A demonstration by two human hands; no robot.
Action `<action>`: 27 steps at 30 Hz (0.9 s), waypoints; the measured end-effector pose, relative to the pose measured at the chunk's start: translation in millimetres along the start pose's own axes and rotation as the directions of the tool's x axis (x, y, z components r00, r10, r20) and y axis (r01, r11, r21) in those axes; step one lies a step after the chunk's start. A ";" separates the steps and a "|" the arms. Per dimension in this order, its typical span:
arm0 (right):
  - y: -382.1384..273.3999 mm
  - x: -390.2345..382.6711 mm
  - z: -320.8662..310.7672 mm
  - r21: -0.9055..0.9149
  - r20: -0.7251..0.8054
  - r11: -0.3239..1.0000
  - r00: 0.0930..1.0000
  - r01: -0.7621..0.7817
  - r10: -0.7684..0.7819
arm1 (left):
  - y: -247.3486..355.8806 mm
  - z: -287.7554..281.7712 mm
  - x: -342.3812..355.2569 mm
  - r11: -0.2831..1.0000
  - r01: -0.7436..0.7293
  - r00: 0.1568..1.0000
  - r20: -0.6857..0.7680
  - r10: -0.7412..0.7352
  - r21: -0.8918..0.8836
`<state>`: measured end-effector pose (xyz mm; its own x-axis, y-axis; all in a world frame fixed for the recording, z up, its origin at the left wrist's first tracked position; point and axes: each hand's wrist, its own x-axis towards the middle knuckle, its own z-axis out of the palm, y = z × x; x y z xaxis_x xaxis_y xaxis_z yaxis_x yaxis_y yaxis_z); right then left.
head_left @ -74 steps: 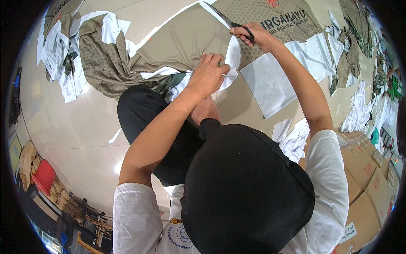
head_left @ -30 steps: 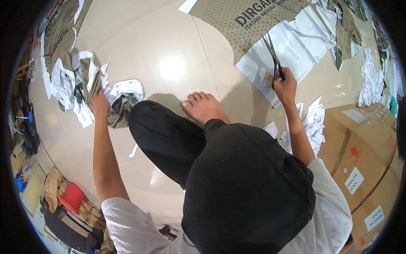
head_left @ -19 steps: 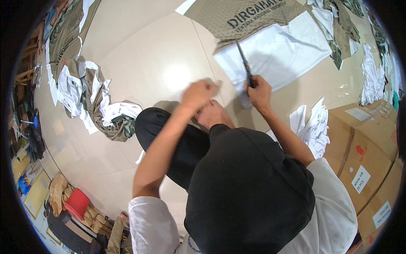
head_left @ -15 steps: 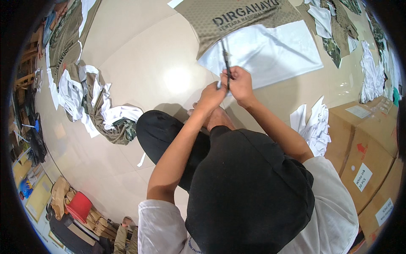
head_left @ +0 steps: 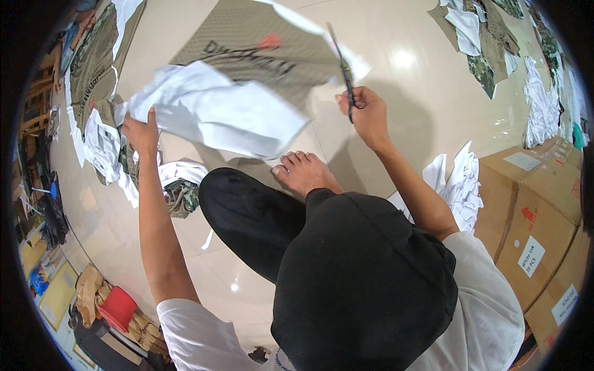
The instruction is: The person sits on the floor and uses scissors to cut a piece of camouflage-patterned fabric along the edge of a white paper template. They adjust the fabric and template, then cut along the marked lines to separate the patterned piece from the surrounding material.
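A white sheet [head_left: 210, 114] is held up by the left hand [head_left: 141, 131] above the bare foot [head_left: 304, 172]. Scissors [head_left: 344, 74] are gripped in the right hand [head_left: 366, 112], right of the foot, with cardboard boxes [head_left: 532, 210] farther right.

Floor [head_left: 396, 123]: glossy cream tile, with a bright ceiling-light reflection [head_left: 403, 59]. Brown cardboard boxes [head_left: 538, 216] with white labels are stacked at right. Fabric offcuts [head_left: 489, 43] lie scattered at upper right, and a white scrap pile [head_left: 461, 182] sits beside the boxes. Cluttered shelving [head_left: 43, 154] lines the left edge.
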<state>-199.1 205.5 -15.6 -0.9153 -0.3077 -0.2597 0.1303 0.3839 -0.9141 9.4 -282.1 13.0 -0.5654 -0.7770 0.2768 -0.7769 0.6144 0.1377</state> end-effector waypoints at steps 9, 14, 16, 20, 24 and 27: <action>-8.8 2.4 26.3 -0.386 0.093 0.905 0.984 0.176 -0.152 | -51.8 37.0 -143.3 0.972 0.233 0.953 0.189 -0.236 0.039; -18.3 -35.1 103.4 -0.364 0.390 0.794 0.854 0.487 -0.345 | -62.3 15.0 -181.3 0.932 0.362 0.917 0.172 -0.359 0.014; -11.6 -45.0 127.5 -0.347 0.522 0.678 0.734 0.648 -0.435 | -51.6 8.7 -181.4 0.930 0.364 0.913 0.181 -0.366 0.044; -6.5 -54.9 157.9 -0.267 0.602 0.687 0.674 0.676 -0.429 | -95.3 12.3 -171.3 0.943 0.329 0.866 0.410 -0.285 -0.039; -12.9 -40.5 130.4 -0.094 0.497 0.883 0.790 0.459 -0.358 | -86.9 8.4 -173.0 0.537 0.608 0.790 0.378 -0.483 -0.585; -38.7 -31.6 100.8 -0.073 0.443 0.983 0.889 0.169 -0.120 | -29.7 -4.8 -169.8 0.749 0.654 0.697 0.474 -0.538 -0.111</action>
<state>-136.8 112.6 -3.3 -0.6602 -0.7049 -0.2592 -0.0545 0.3891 -0.9196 129.8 -167.8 -33.5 -0.1073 -0.9370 -0.3324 -0.9205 -0.0327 0.3895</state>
